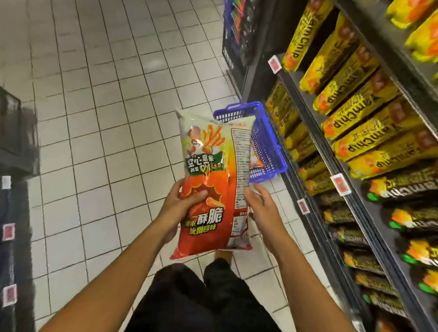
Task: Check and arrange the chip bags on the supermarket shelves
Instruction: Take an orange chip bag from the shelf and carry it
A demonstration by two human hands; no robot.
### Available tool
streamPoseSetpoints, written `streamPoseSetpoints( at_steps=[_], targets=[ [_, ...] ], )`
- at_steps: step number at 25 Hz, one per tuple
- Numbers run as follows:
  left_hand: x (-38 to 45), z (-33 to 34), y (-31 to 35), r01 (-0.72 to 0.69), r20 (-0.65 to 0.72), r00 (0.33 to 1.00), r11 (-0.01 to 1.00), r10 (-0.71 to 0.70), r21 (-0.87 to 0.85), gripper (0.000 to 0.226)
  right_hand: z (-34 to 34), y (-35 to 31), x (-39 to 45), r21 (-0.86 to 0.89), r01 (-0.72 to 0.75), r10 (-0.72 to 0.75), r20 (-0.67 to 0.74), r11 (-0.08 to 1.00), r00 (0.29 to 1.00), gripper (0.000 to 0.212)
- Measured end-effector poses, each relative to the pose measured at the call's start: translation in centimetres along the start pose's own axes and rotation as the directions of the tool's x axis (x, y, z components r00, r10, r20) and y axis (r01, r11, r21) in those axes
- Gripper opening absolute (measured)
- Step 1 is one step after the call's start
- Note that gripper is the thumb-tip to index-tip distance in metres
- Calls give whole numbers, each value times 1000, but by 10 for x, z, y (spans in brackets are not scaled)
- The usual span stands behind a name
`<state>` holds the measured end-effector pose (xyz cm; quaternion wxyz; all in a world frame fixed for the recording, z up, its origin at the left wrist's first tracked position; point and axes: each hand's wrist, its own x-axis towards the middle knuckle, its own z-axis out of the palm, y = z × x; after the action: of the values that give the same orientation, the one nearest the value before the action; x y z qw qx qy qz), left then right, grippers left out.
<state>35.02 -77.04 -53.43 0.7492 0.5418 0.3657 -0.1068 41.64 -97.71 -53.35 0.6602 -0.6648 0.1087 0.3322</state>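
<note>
Chip bag point(211, 191) held up in aisle, both hands.
Left hand point(183, 204) gripped its left edge, thumb across front; right hand point(260, 208) pinched the right edge. Blue basket point(269, 153) sat on floor beside shelves point(381, 154).

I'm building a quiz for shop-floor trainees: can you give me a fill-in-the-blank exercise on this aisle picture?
1. The chip bag is held by ____ hands.
2. The basket on the floor is ____ in colour.
3. The yellow bags fill the shelves on the person's ____ side.
4. The left hand presses its ____ onto the bag's front, while the right hand holds the other edge.

Missing words: both; blue; right; thumb
</note>
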Motion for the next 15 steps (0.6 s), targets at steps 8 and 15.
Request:
streamPoseSetpoints(
  at_steps=[8, 15],
  targets=[
    [156, 44, 46, 86, -18, 996, 993, -88, -80, 68, -12, -45, 155, -46, -111, 109, -40, 993, 993, 57],
    [320, 73, 53, 216, 127, 969, 975, -209, -42, 74, -45, -47, 299, -108, -168, 148, -172, 980, 974, 46]
  ],
)
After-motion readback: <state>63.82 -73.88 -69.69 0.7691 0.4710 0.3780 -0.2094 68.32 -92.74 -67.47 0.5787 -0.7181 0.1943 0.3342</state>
